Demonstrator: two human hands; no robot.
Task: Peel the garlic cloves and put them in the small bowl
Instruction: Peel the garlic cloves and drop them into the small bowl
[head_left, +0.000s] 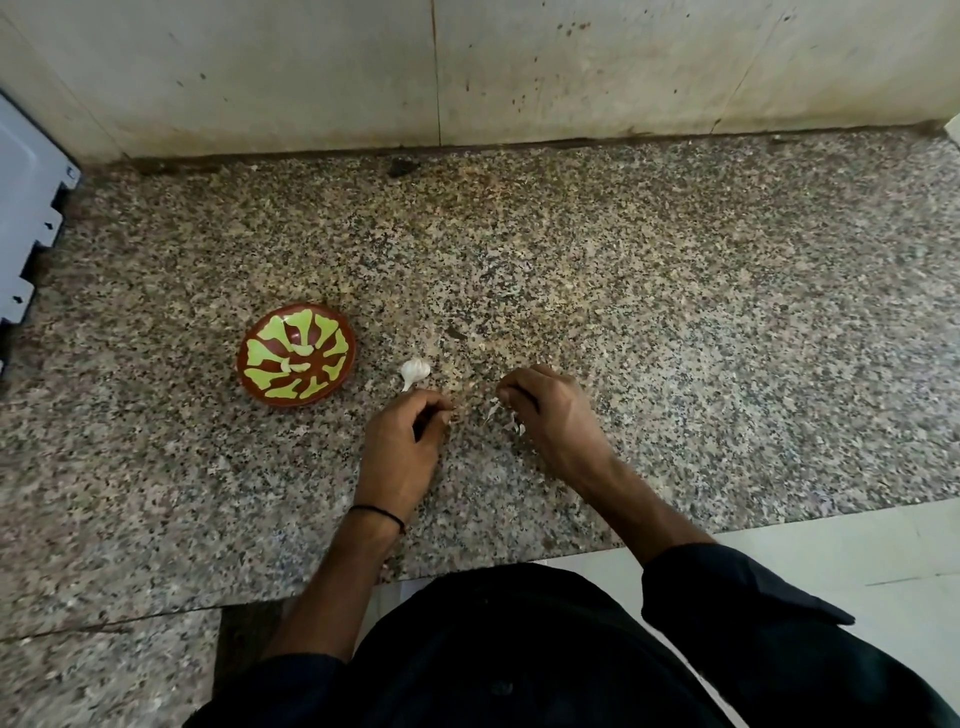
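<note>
gripping loose skin (501, 414) in curled fingers, the right hand (548, 410) should strip it whole; left hand (408, 436) pinched together, contents unclear; more garlic (415, 371) lies beside the bowl (244, 361).

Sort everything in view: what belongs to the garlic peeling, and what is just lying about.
For the job: small bowl, pale cloves in it, garlic bulb beside it, loose skins by the right hand, left hand.
Lying about: grey appliance at the left edge of the counter.
</note>
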